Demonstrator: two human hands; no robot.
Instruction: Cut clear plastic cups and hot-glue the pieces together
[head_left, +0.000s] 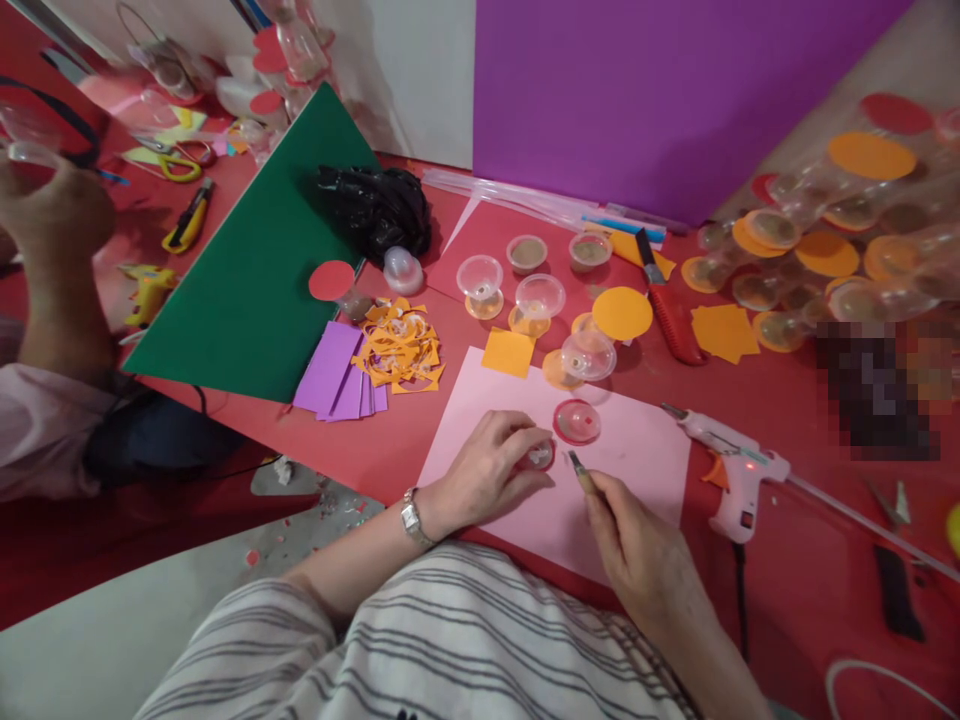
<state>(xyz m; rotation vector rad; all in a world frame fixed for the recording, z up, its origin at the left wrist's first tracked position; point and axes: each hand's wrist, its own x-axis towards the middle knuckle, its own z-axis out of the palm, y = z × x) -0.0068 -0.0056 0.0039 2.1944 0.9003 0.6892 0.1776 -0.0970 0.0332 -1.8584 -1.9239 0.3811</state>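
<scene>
Crumpled black bag [390,205] (rather shiny) by a green board [247,290], yellow-handled scissors [177,164] near a yellow cutter [188,215].

Surroundings of the bench. The red bench [345,455] adjoined a pale grey upright panel [427,80] and, beside it, a broad purple panel [622,90]; a beige surface [926,45] showed at upper right. Below, the light grey floor [97,650] bore small scattered scraps [253,557]. Soft shadows darkened parts of both upright panels. No window was distinguishable.

small clear cup [538,455] on pink paper [615,420]
</scene>
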